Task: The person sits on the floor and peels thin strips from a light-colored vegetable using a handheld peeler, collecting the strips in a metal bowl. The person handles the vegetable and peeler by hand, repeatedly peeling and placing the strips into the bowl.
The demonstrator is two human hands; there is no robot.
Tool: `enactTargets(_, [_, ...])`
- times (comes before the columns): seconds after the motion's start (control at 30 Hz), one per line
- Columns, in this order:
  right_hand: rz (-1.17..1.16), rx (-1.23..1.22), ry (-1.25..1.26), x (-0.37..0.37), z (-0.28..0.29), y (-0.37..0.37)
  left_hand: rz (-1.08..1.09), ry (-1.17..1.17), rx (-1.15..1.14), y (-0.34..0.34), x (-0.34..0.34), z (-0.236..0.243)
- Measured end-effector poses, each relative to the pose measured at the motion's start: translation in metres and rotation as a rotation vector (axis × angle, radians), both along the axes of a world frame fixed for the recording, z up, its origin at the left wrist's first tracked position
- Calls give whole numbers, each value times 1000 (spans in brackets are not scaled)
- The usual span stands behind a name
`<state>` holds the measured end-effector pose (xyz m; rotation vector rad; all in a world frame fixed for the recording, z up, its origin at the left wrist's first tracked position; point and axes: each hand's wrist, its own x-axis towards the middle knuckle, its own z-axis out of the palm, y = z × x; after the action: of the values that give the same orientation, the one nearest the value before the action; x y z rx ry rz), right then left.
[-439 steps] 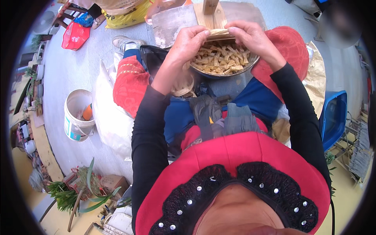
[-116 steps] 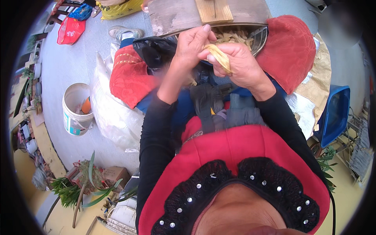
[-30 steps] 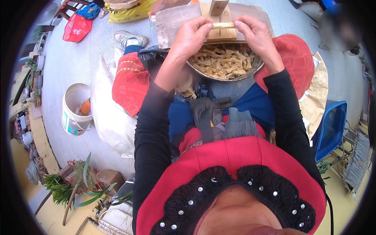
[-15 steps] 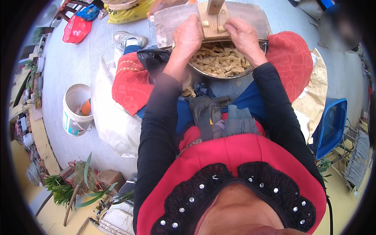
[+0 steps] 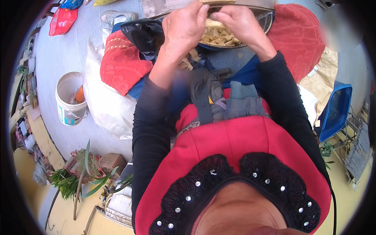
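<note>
L hand (image 5: 185,27) & R hand (image 5: 239,26) are up at the top of the view, near each other, thumbs & fingers drawn in narrow. A pale strip (image 5: 215,23) shows btwn them, just under the R fingers, over the bowl (image 5: 223,47); can't tell which hand grips it, fingertips partly hidden. Bowl sits btwn the knees, w/ short yellowish pieces (image 5: 220,37) in it. Wooden board (image 5: 154,7) lies behind/over the bowl's far side. Black bag (image 5: 143,33) is L of the bowl, next to the L knee. Red cloth (image 5: 121,64) covers the L knee, another red cloth (image 5: 299,35) the R. Farther out L: white plastic sack (image 5: 107,105), then white bucket (image 5: 67,111) w/ an orange item (image 5: 80,94) inside; red bag (image 5: 62,20) up top L. Out R: brown paper (image 5: 321,80), blue tub (image 5: 337,111) beyond. Potted greenery (image 5: 66,181) low L.
</note>
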<state>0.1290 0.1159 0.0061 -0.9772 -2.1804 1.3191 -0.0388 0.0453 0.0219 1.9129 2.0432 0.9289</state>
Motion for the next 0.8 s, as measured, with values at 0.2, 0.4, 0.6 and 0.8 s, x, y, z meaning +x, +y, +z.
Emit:
enactTargets(0.2, [234, -1000, 640, 4, 29, -54, -135, -952, -36, -18, -5, -35])
enactTargets(0.4, [-98, -430, 554, -5, 0, -34, -172, -1546, -187, -45, 41, -9])
enactTargets(0.6, [-171, 226, 237, -2, -13, -35, -106, -1548, -144, -46, 47, -20])
enactTargets(0.8, [-107, 495, -66, 11, 4, -43, -89, -884, -138, -61, 32, -35])
